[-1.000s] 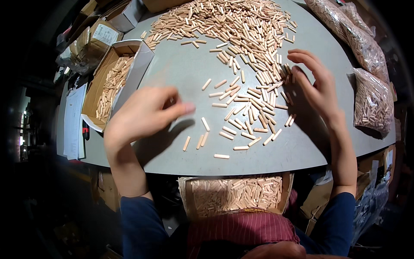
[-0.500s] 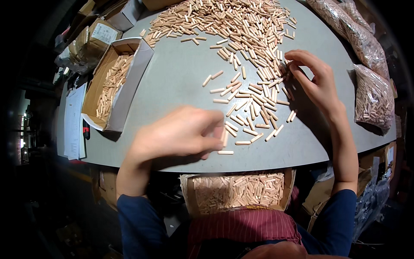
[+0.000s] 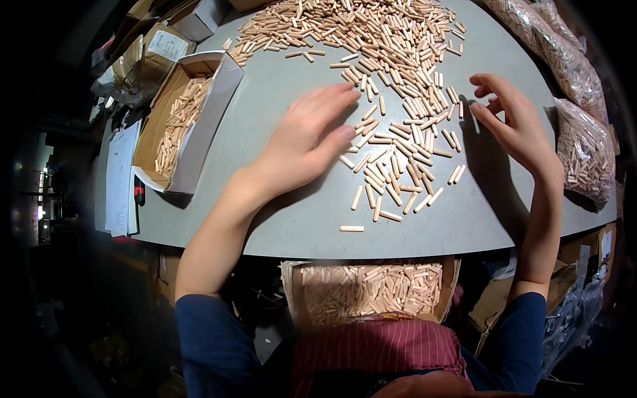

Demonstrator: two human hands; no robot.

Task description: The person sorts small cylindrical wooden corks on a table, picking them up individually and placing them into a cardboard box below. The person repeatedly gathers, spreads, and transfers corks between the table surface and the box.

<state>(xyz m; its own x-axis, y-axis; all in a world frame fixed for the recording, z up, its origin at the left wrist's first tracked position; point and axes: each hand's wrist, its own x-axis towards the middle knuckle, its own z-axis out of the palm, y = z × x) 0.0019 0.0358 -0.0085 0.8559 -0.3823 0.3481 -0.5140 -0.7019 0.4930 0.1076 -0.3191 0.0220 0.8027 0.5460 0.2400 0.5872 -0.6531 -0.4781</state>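
On your left, the open box [image 3: 213, 119] borders bare surface [image 3: 245, 132] giving room; your left hand [image 3: 302, 136], thumb parted from fingers, reaches over the left fringe of the central dowels [image 3: 398, 152]. You appear to be separating these; the next move likely calls for lowered fingers, inside the near edge. To their right, your right hand [image 3: 514, 126] hovers, fingers curled, thumb apart.

A white label [image 3: 168, 44] with fine dark print faces up on a brown carton [image 3: 142, 66] at the upper left of the frame, its lines too small to read. Sheets of paper [image 3: 121, 176] at left on the gray table [image 3: 298, 232] carry faint, illegible marks; tiny pale lettering [image 3: 381, 382] on dark clothing, bottom center, is equally unreadable.
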